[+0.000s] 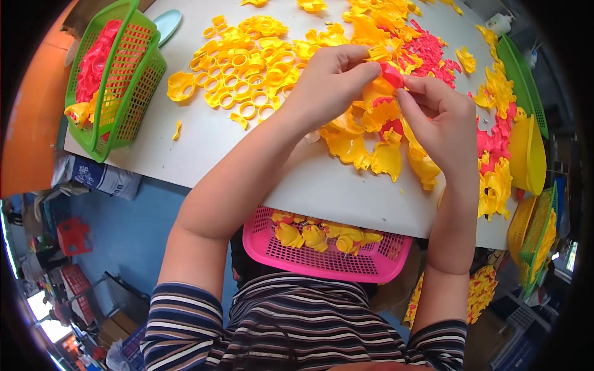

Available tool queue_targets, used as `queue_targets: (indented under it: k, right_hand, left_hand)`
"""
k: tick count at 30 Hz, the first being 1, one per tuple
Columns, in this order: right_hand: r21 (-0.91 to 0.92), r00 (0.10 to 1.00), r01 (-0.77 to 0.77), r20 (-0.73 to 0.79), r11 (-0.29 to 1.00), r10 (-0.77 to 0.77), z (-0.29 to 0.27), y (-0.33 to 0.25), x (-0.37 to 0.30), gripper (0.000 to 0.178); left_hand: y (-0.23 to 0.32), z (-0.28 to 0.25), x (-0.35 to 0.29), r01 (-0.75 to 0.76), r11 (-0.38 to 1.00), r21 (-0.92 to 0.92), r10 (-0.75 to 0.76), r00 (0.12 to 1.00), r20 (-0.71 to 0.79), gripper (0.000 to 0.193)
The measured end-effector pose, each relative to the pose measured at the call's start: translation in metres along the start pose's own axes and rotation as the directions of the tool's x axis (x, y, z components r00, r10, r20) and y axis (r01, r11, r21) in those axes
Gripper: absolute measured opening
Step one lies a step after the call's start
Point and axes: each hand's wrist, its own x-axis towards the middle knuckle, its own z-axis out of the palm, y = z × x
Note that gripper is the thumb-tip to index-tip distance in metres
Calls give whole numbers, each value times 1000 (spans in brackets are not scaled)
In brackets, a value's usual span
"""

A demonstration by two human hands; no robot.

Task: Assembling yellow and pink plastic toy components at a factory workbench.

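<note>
Over the table, both my hands meet at a small red plastic piece [391, 75]. My left hand [337, 77] pinches its left side between thumb and finger. On its other side, the thumb and fingertips of my right hand [438, 111] are closed on its edge. Below the hands lies a heap of curved yellow plastic shells [346, 145], with a few red bits among them. Yellow plastic rings [247, 77] are spread to the left of my left hand. Beyond my right hand is a pile of small red pieces [427, 52].
A green basket [139, 77] with red and yellow pieces stands at the table's left edge. Against my lap sits a pink basket [328, 267] holding yellow duck-like figures [314, 237]. More yellow and red parts, a yellow basin [529, 154] and a green tray [523, 80] line the right side.
</note>
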Motion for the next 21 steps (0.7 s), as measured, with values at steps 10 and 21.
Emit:
queue_targets:
  k: [10, 21]
  right_hand:
    - [-362, 982, 75, -135, 929, -132, 7, -3, 8, 11]
    - [-383, 965, 23, -233, 924, -121, 4, -11, 4, 18]
  left_hand:
    - [3, 11, -6, 53, 963, -264, -33, 996, 80, 23]
    - [7, 19, -10, 52, 955, -290, -63, 998, -29, 32]
